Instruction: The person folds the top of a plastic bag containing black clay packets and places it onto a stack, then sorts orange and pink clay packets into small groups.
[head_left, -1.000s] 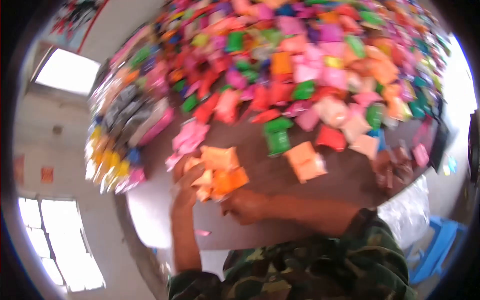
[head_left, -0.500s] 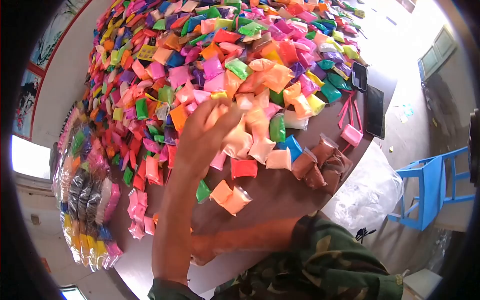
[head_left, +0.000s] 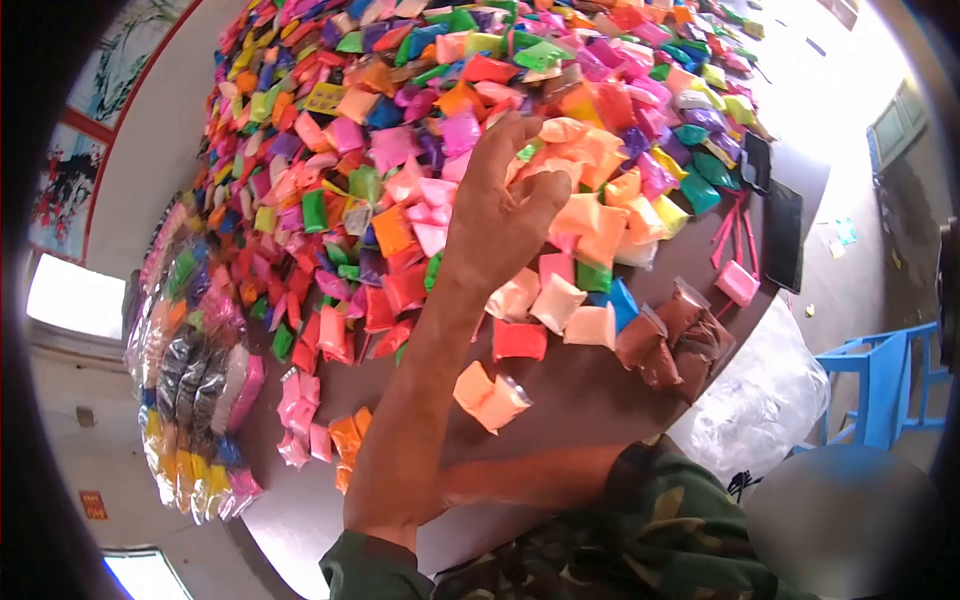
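Observation:
My left hand (head_left: 500, 220) reaches far out over a round brown table (head_left: 590, 400) and rests on a cluster of peach and orange packets (head_left: 590, 215) at the near edge of a huge heap of coloured packets (head_left: 400, 120). Its fingers bend down onto the cluster; whether they grip one I cannot tell. My right forearm (head_left: 540, 475) lies along the table's near edge, and its hand is hidden behind my left arm. A small group of orange packets (head_left: 345, 440) lies near the left edge beside some pink packets (head_left: 295, 410).
Two peach packets (head_left: 490, 395), a red packet (head_left: 520, 340) and several brown packets (head_left: 670, 335) lie on bare tabletop. Bagged bundles (head_left: 190, 400) line the left rim. Two dark phones (head_left: 785, 235) sit at the right. A clear plastic bag (head_left: 760, 400) and blue chair (head_left: 890, 385) stand beyond.
A second ago both hands held orange packets close to me. My left arm has since stretched out into the heap, and now reaches slightly farther right onto the peach-orange cluster.

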